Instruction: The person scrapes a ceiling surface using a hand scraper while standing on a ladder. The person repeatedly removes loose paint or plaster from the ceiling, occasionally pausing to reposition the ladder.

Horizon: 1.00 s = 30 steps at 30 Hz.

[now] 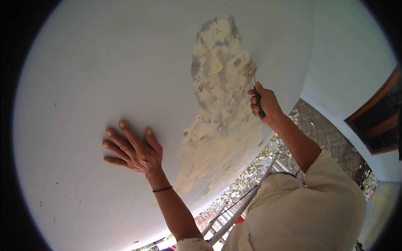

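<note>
My right hand [266,104] is wrapped round the black handle of a scraper [257,100]. Its thin metal blade, seen nearly edge-on, points up and meets the right edge of a bare patch [220,79] on the pale wall. Yellowish and grey layers show in that patch, with ragged edges where the paint has come off. Well to the left, my left hand [136,150] lies open against the painted wall [92,75], fingers spread, holding nothing. A dark band circles the left wrist.
Below me stands a metal ladder [234,217], partly hidden by my shirt. Pale flakes [238,184] litter the ground beneath the wall. Another wall [351,54] meets this one at the right, with a brown wooden-framed window [377,117] in it.
</note>
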Each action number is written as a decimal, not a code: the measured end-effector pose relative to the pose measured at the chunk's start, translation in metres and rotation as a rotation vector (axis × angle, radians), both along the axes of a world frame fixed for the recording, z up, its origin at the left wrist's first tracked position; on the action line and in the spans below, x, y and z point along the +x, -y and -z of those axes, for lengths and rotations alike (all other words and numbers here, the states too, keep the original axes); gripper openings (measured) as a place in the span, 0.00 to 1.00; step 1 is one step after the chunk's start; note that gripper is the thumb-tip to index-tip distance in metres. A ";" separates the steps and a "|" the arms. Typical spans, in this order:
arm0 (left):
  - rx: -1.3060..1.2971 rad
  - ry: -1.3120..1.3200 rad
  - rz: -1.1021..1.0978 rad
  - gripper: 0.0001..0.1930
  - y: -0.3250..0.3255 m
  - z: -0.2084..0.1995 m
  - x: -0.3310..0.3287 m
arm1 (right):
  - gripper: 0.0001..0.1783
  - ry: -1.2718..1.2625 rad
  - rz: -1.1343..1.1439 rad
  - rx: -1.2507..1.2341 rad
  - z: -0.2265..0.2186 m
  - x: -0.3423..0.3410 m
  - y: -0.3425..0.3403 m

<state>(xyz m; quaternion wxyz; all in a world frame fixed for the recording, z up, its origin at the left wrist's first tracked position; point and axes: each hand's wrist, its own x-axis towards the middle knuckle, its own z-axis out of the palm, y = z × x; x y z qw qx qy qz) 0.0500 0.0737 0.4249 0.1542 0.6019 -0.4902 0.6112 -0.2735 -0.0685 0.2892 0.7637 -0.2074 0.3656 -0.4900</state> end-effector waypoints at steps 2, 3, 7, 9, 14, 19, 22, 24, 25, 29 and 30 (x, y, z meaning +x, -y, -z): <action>-0.011 0.015 -0.019 0.35 0.001 -0.001 0.000 | 0.23 0.013 -0.021 -0.001 -0.003 0.003 0.000; -0.017 0.022 -0.030 0.35 0.002 -0.001 0.000 | 0.23 0.016 -0.036 -0.015 -0.002 0.005 -0.002; -0.016 0.005 0.009 0.35 0.004 0.000 0.000 | 0.24 0.025 0.053 -0.040 0.007 0.005 0.013; -0.009 -0.007 0.030 0.36 0.004 0.000 0.001 | 0.24 0.002 0.029 -0.008 0.003 0.005 0.007; -0.006 0.004 0.023 0.36 0.003 0.000 0.002 | 0.25 0.002 -0.024 -0.039 0.009 0.002 0.006; -0.002 0.003 0.013 0.36 0.002 0.001 0.002 | 0.24 0.049 0.034 0.002 0.000 0.011 0.004; -0.002 0.011 -0.001 0.36 0.000 0.000 0.005 | 0.24 -0.013 -0.026 -0.033 -0.001 0.018 -0.002; 0.009 -0.017 0.037 0.36 0.004 0.000 -0.003 | 0.24 0.192 0.144 0.073 0.026 -0.004 0.057; 0.009 -0.013 0.029 0.36 0.004 0.000 -0.003 | 0.24 0.305 0.221 0.120 0.023 -0.010 0.076; -0.001 0.018 0.001 0.36 0.001 0.000 0.004 | 0.24 0.082 0.120 0.044 0.023 0.003 0.049; -0.005 0.022 -0.001 0.36 0.001 0.003 0.004 | 0.24 0.057 0.098 0.010 0.026 0.005 0.035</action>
